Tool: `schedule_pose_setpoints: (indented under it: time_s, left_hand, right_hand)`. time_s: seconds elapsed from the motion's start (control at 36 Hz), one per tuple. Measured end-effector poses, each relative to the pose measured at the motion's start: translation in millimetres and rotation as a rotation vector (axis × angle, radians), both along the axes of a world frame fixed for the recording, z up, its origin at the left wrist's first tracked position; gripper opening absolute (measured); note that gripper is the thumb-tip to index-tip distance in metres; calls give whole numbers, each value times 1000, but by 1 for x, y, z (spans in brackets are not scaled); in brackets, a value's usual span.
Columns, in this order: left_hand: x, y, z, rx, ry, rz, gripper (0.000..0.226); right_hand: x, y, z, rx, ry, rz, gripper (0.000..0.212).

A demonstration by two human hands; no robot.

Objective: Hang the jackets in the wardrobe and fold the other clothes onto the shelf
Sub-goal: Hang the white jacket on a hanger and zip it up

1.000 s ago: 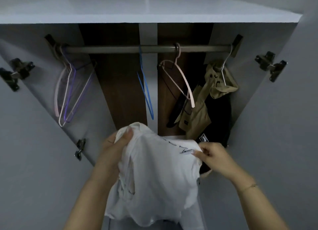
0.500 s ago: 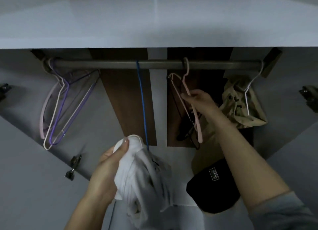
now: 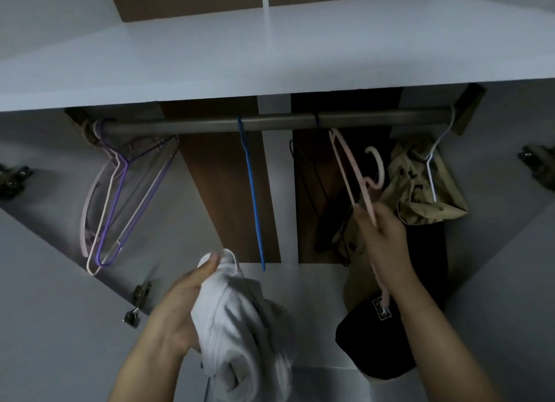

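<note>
Here your right hand point(image 3: 383, 239) has its fingers curled around the pink hanger point(image 3: 356, 176), off the rail point(image 3: 279, 122), right of centre. Your left hand point(image 3: 180, 308) grips the bunched white garment point(image 3: 240, 326) at lower centre.

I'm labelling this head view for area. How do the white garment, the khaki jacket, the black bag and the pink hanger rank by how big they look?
1. white garment, though nearest the camera
2. khaki jacket and black bag, too alike to rank
3. pink hanger
</note>
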State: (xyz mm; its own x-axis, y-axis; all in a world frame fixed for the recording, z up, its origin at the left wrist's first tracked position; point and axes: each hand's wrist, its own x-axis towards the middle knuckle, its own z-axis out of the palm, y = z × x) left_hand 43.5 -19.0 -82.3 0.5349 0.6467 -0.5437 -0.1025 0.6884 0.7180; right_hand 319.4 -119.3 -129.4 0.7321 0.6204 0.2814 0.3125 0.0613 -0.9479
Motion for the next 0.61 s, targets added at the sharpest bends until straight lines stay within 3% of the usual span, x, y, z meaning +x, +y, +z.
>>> schedule_pose_setpoints:
  time_s: [0.11,0.22,0.33,0.5,0.61]
  left_hand:
    - [-12,0,2,60,118,-88,51]
    - [-31,-3,3,75,147,-126,40]
    - [-56,-3,3,64,143,-87,62]
    - [-94,-1,4,179,165,-133,37]
    - [-116,-5,11,313,175,-198,17]
  right_hand:
    - [-38,-44,-20,45,120,-68,53]
    - [-79,-80,-17,72,128,-110,53]
    - [-123,-111,-14,48,200,-52,52]
    - [-195,-148,-16,-129,415,345,53]
    - [-238,-167,-14,-147,523,434,65]
